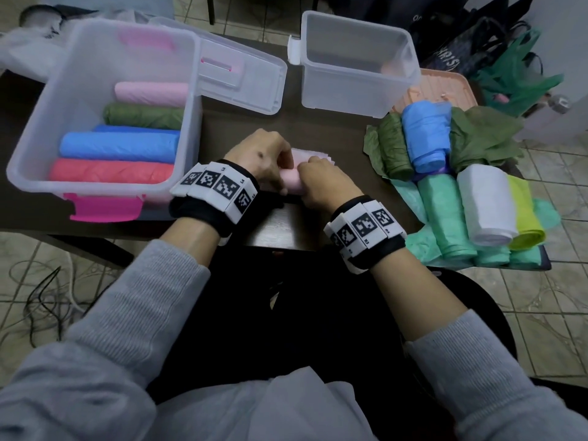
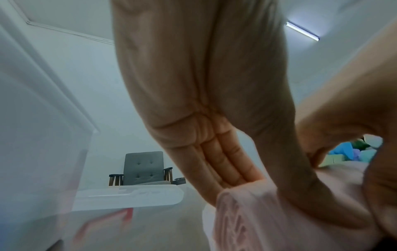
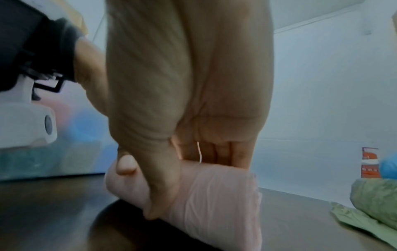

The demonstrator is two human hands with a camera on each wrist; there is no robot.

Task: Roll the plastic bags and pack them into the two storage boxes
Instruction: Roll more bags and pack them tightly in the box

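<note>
Thin, crinkly pink plastic bag, soft and a bit shiny. Clear, smooth, hard plastic storage boxes, frosted-looking. Dark worktop, smooth with a dull shine. Fuzzy grey knit cloth sleeves. Wrinkly matt green bags.

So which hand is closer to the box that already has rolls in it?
Left. The left hand works on the pink bag just beside the filled box; the right hand sits farther off, on the bag's other end.

Dark wooden table, beige tiled floor, grey armchair, pale walls, ceiling tube light
</note>
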